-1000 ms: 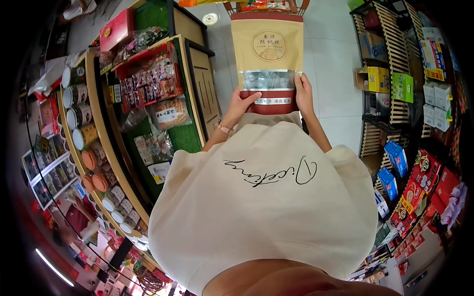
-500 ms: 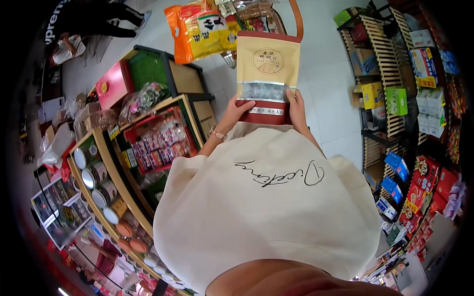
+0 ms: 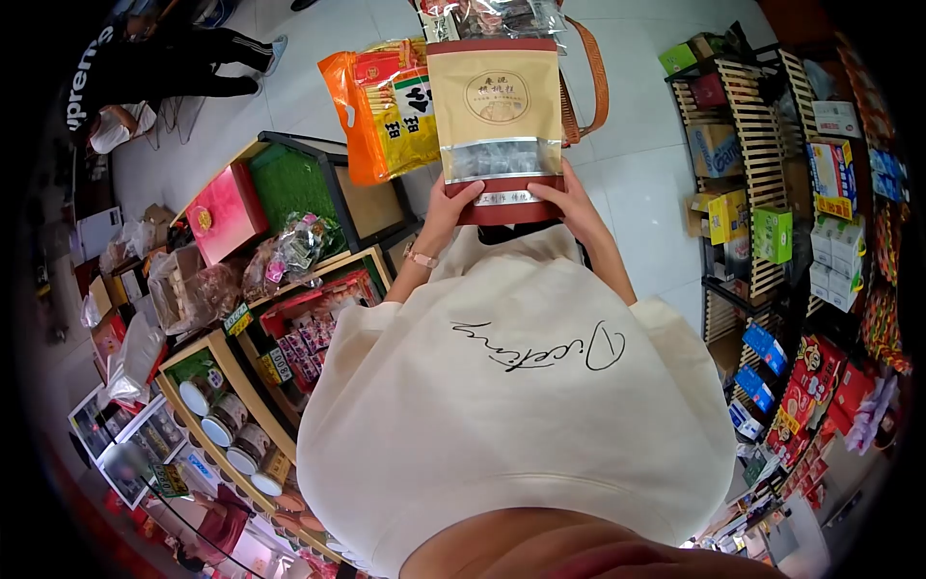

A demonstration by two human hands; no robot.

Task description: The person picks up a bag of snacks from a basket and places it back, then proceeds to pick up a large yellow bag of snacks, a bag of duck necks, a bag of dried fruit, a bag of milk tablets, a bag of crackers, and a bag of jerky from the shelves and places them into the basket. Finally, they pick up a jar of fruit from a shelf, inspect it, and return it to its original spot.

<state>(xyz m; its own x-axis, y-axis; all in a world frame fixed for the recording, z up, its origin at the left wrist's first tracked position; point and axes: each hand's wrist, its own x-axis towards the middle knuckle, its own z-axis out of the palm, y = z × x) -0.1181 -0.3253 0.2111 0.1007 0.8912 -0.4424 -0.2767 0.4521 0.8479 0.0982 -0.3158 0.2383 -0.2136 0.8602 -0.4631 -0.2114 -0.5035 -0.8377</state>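
We hold a tan-and-red pouch (image 3: 497, 111) ahead of us.
Our left hand (image 3: 449, 206) pinches its near left corner and our right hand (image 3: 571, 203) its near right corner, thumbs on the front. The pouch is in the middle; an orange-and-yellow bag (image 3: 384, 108) shows to its left, a brown handle (image 3: 597, 85) to its right, slatted shelves (image 3: 748, 125) farther right.
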